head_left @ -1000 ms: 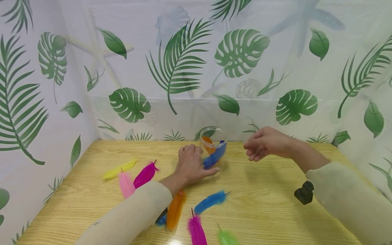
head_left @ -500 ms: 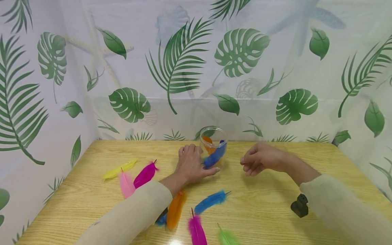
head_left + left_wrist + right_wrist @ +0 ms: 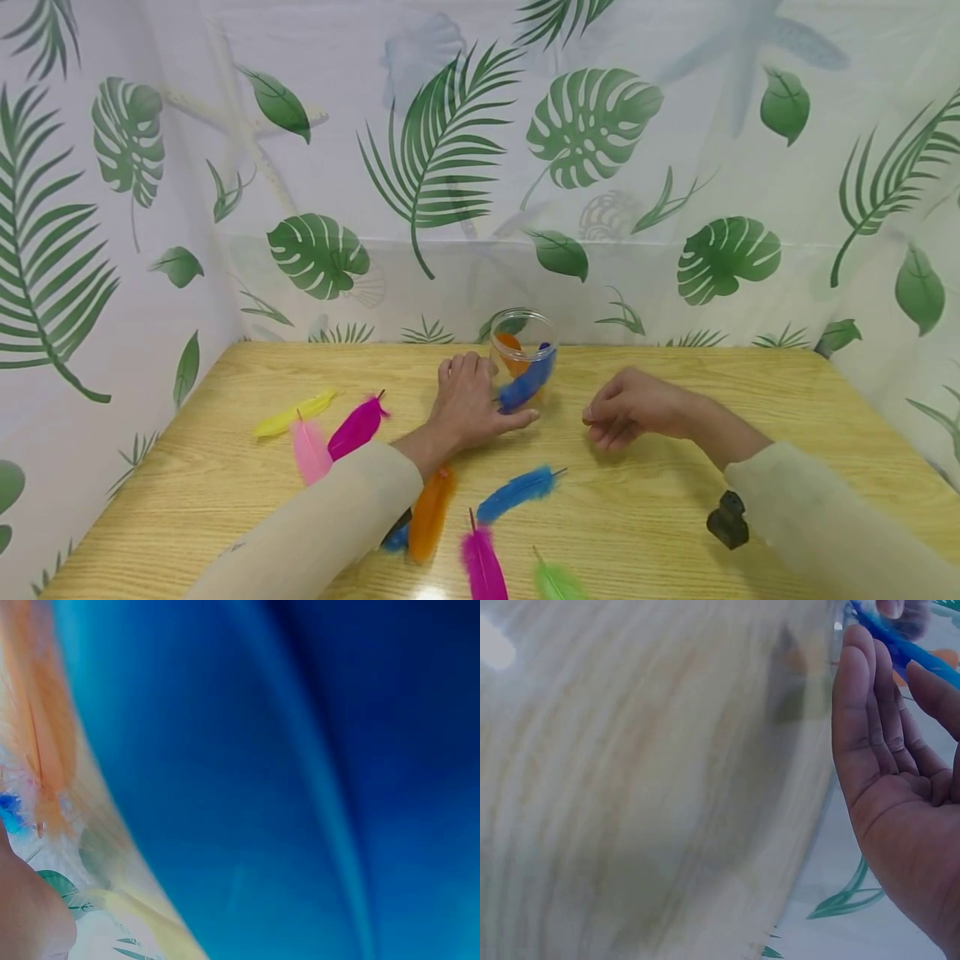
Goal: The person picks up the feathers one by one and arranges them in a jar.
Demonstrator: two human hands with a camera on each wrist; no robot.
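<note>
A clear jar (image 3: 523, 333) stands near the table's back edge, with an orange feather (image 3: 512, 353) and a blue feather (image 3: 527, 382) in it. My left hand (image 3: 467, 404) holds the jar from the left, thumb across its front and fingers at its side. To the right of the jar, my right hand (image 3: 630, 408) hovers over the table, fingers loosely bent and holding nothing. In the right wrist view its palm (image 3: 907, 802) faces the camera. A blue feather (image 3: 225, 780) fills most of the left wrist view, close to the lens.
On the table (image 3: 645, 525) lie a yellow feather (image 3: 294, 414), a pink feather (image 3: 310, 450), magenta feathers (image 3: 358, 427), an orange feather (image 3: 430, 517), a blue feather (image 3: 519, 493) and a green feather (image 3: 555, 581). A leaf-printed cloth (image 3: 450, 275) stands behind the table.
My right hand has moved down and slightly left, toward the front of the table. The left hand, the jar and the feathers have stayed put.
</note>
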